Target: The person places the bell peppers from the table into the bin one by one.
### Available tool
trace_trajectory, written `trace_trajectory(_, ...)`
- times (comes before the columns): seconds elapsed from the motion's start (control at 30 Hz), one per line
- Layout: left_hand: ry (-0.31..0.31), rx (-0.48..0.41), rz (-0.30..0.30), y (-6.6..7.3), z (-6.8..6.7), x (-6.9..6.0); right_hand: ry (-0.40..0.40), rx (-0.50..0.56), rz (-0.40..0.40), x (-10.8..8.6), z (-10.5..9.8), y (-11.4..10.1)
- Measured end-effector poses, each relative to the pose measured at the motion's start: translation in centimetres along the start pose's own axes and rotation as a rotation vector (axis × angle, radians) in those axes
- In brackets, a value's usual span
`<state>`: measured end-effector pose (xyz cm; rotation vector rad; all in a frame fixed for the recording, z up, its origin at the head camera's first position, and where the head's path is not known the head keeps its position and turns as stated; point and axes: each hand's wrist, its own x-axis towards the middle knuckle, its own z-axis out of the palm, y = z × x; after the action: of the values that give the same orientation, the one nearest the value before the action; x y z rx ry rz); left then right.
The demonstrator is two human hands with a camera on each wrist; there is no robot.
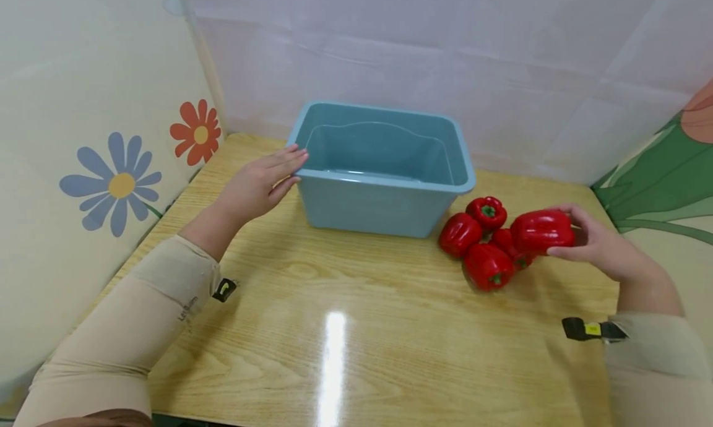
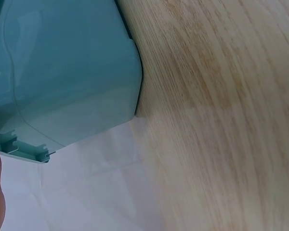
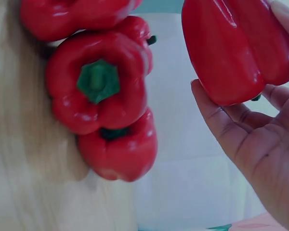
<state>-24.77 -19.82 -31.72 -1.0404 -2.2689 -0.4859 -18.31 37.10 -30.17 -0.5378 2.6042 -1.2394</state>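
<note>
While a large blue plastic bin (image 1: 367,209) is set toward the back of a wooden table (image 1: 267,328), its near left corner is touched by the left hand (image 1: 257,184), whose fingers are laid nearly straight over the rim (image 1: 384,182); the bin is probably being steadied this way. At the right, a red bell pepper (image 1: 540,232) is gripped by the right hand (image 1: 604,244), with the thumb on the near side and the fingers round the far side. The pepper is held sideways, raised off the table; its smooth, bulging sides are likely clasped because they give the widest hold. Four other peppers (image 1: 489,267) are grouped on the table by the bin's near right corner, leaning close together, their stems pointed different ways. By being clustered there, they are put within easy reach of the right hand, it seems. Behind everything, a pale creased cloth (image 1: 390,56) is hung.
</note>
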Motion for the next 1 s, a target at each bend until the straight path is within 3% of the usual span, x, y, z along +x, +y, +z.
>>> trace_trajectory(0.43, 0.034, 0.008, 0.004, 0.2, 0.0, 0.1, 0.116, -0.088, 0.037, 2.5, -0.9, -2.3)
trace_trajectory(0.7, 0.043, 0.015, 0.052, 0.2, -0.1, 0.3, 0.114, -0.123, 0.05, 4.1, -1.4, -4.6)
trace_trajectory(1.0, -0.029, 0.005, 0.122, -0.3, -0.6, 0.2, 0.133, -0.136, 0.024, 6.2, -1.7, -7.1)
